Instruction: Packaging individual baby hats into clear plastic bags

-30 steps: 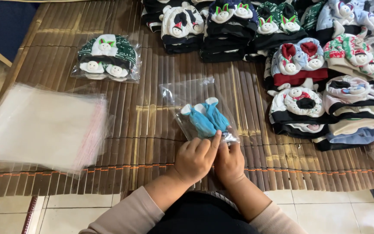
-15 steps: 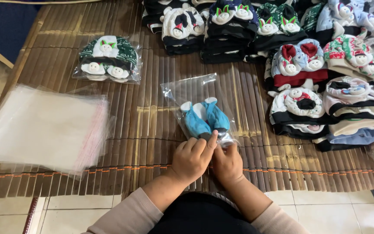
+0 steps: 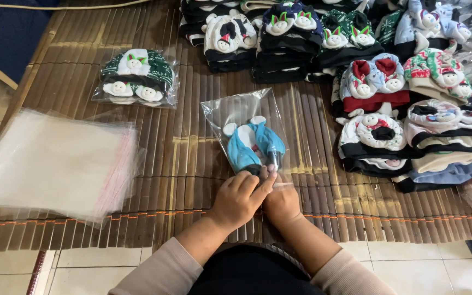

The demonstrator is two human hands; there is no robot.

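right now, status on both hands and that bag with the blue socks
Left hand and right hand both pressing near end of clear bag. Blue socks inside, bag flat on bamboo mat. Empty bag stack left, apart; nothing blocking.

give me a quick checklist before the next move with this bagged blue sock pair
1. Blue sock pair fully inside the clear bag: ok, the plastic covers it all round.
2. Both hands at the bag's near end: ok, left hand and right hand meet there, fingers pressing the plastic.
3. Near end of the bag closed: cannot tell, the hands hide it.
4. Bag lies flat on the bamboo mat, touching no other goods: ok.
5. Stack of empty bags within reach: ok, it lies on the left hand's side.
6. Finished packet kept apart from the loose sock piles: ok.
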